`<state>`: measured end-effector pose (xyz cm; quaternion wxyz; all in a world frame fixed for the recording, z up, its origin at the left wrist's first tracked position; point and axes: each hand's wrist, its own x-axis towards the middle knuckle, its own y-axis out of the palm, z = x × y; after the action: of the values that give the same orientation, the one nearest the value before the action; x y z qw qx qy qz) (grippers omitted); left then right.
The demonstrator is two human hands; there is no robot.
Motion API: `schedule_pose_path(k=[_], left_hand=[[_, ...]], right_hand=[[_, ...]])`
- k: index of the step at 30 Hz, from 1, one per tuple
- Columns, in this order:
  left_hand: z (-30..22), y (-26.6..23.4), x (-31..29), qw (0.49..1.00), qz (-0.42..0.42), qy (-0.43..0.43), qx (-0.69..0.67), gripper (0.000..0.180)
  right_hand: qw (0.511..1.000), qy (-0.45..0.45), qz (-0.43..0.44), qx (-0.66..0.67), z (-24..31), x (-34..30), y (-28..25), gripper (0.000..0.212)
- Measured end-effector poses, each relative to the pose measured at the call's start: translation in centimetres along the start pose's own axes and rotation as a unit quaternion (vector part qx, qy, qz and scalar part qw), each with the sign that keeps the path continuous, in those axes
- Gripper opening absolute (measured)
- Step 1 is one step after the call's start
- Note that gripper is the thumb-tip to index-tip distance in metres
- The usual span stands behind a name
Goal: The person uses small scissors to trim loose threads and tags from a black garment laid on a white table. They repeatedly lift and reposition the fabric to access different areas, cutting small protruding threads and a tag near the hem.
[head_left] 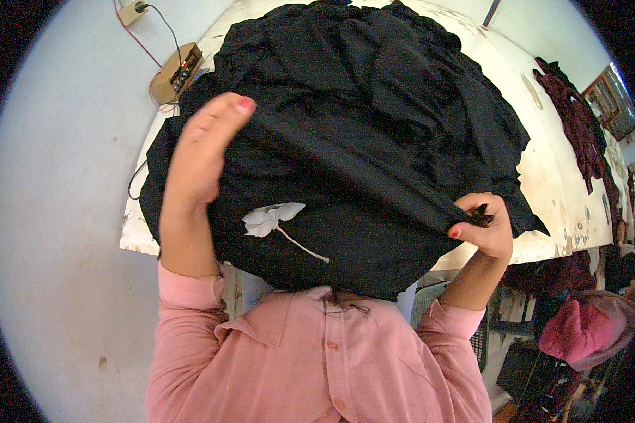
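A large black cloth (346,77) lies in a wrinkled heap in front of me, its near part hanging toward my lap. My right hand (488,224) pinches a bunched edge of it between thumb and fingers. At the left, my left hand (206,141) is closed at the cloth, fingers pressed together and slightly blurred; part of its grip is hidden. A long raised fold slants through the cloth between both hands. On the near part sits a white petal-shaped piece (264,218) with a thin pale cord trailing from it; I cannot tell whether it is attached.
Beneath the cloth is a pale, stained table (571,218). A beige electrical box (176,74) with wires stands by the left wall. Dark maroon cloth (575,130) lies on the table's right side. A pink bundle (578,328) sits below, at the right.
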<state>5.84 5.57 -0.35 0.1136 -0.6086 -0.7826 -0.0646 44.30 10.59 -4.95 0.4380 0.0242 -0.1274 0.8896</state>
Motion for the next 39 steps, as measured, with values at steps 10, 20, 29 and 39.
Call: schedule_pose_path(k=[10,20,29,39], left_hand=[[-4.4,-4.7,-3.3,0.950,-0.122,0.189,0.216,0.018],[-7.4,-16.9,-4.3,0.905,-0.279,0.174,0.270,0.025],[-4.8,-17.8,-4.2,0.933,-0.283,0.073,0.208,0.028],[-1.8,-19.2,-3.1,0.939,-0.316,0.063,0.123,0.026]], right_hand=[[0.818,-0.109,-0.464,-0.321,3.7,3.4,-0.9,0.034],[0.676,-0.117,-0.527,-0.502,2.8,5.6,-2.6,0.030],[0.968,-0.113,-0.218,0.052,1.8,3.5,-5.3,0.034],[0.997,-0.011,-0.070,-0.039,0.3,1.7,-3.5,0.054]])
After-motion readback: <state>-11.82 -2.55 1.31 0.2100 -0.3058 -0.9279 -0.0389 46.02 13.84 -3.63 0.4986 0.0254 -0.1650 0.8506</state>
